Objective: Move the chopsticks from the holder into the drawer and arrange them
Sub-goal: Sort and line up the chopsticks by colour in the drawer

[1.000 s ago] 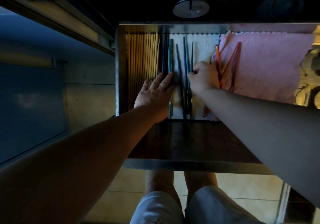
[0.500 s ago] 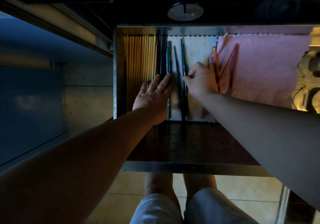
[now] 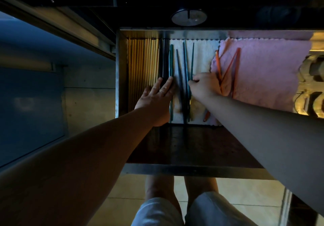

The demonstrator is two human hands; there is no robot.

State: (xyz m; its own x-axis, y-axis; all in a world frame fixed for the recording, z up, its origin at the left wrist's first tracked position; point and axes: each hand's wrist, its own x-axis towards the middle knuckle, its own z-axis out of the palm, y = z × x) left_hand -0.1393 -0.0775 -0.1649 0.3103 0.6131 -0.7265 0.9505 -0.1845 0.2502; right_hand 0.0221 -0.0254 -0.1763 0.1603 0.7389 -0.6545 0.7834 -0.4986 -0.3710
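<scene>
My left hand [image 3: 156, 101] presses flat on the dark chopsticks [image 3: 164, 59]; my right hand [image 3: 204, 87] pinches a teal chopstick [image 3: 192, 59]. Bamboo chopsticks [image 3: 143, 68] lie aligned; orange chopsticks [image 3: 228, 68] lie crossed, unsorted.

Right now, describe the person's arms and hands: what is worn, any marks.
The left arm and right arm are bare, with no sleeve, watch or bracelet in view. The left hand wears a thin ring on one finger. No ring shows on the right hand.
</scene>
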